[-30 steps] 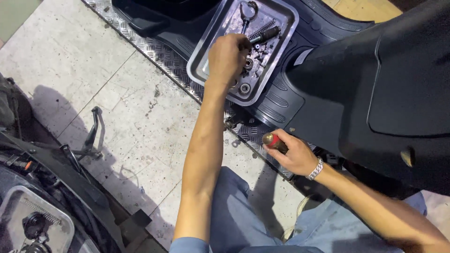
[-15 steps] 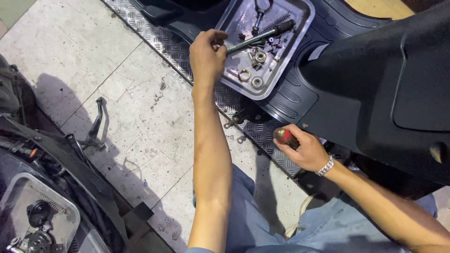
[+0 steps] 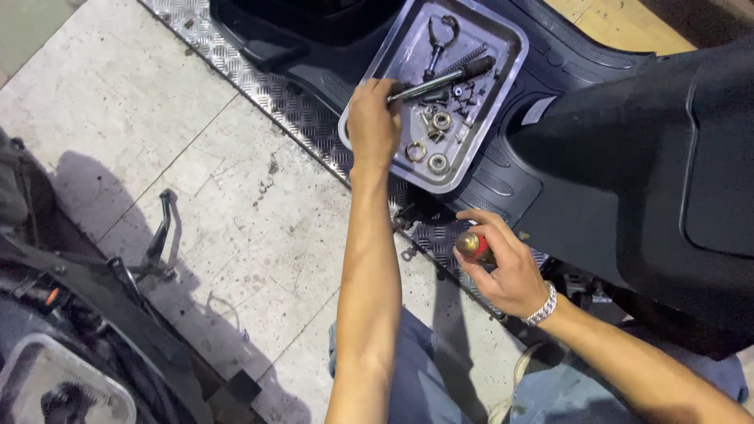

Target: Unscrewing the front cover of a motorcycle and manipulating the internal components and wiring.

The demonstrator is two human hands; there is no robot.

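My left hand reaches into a grey metal parts tray resting on a dark scooter's footboard and grips the metal shaft of a long tool with a black handle. Loose bearings, rings and small bolts lie in the tray beside a small wrench. My right hand is lower down by the scooter's side and holds a tool with a red and amber handle. A metal watch is on that wrist.
The black scooter body fills the right side, standing on a checker-plate ramp. A kickstand-like lever lies on the stone tile floor. Another vehicle's dark parts are at the lower left. My knees are below.
My left hand has shifted within the tray and closed on the long tool's shaft. My right hand stays by the scooter's side with the red-handled tool.
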